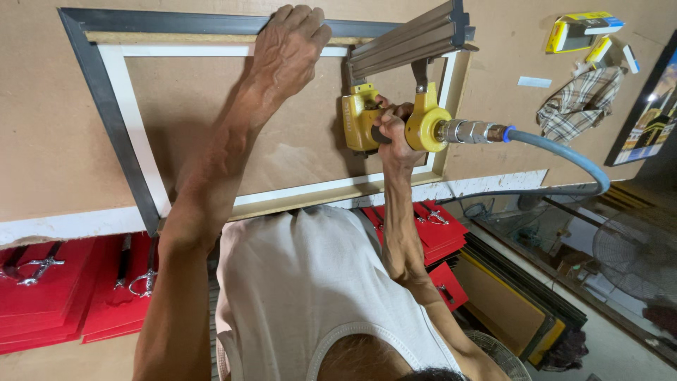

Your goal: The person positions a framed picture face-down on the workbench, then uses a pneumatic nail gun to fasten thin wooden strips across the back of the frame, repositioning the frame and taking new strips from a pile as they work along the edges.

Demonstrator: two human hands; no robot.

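A rectangular picture frame [113, 120] with a dark grey outer moulding and a white inner liner lies face down on a brown board worktop [42, 141]. My left hand [285, 46] presses down on the frame's far edge, fingers curled over the moulding. My right hand [391, 130] grips a yellow pneumatic nail gun [361, 120] with a long grey magazine [409, 42]. The gun's nose rests against the frame's right side near the far corner. A grey-blue air hose [571, 155] runs from the gun's metal coupling off to the right.
A checked cloth [582, 102] and small yellow boxes [582, 28] lie at the far right of the board, beside a framed picture [645, 120]. Below the table edge are red cases [56, 296] with metal tools, stacked frames [508, 296] and a fan [635, 257].
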